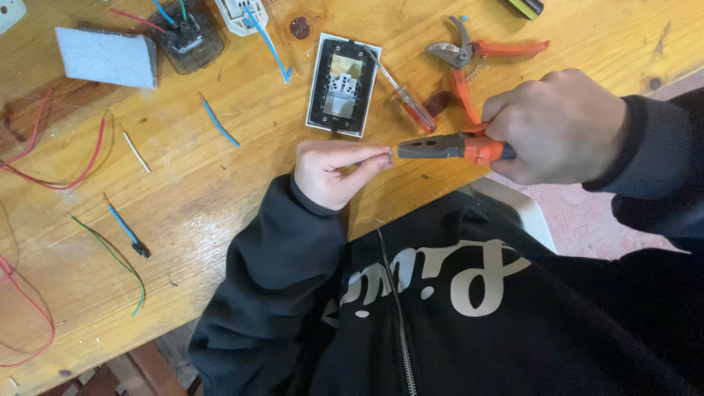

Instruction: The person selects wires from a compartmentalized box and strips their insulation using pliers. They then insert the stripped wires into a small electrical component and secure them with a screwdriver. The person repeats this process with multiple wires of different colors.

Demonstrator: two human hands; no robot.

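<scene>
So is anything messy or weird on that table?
A bit messy: cut wire bits, like the blue piece and green wire, lie scattered over the wooden table. The switch plate lies at a slant with a red-handled screwdriver leaning across it.

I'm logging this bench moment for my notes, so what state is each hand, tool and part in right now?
left hand: fingertips pinched on something too thin to make out
right hand: closed around the pliers' orange handles
pliers: held level, jaws shut, tip at the left fingertips
pruning shears: lying on the table, unheld
screwdriver: lying against the switch plate
switch plate: flat on the table
</scene>
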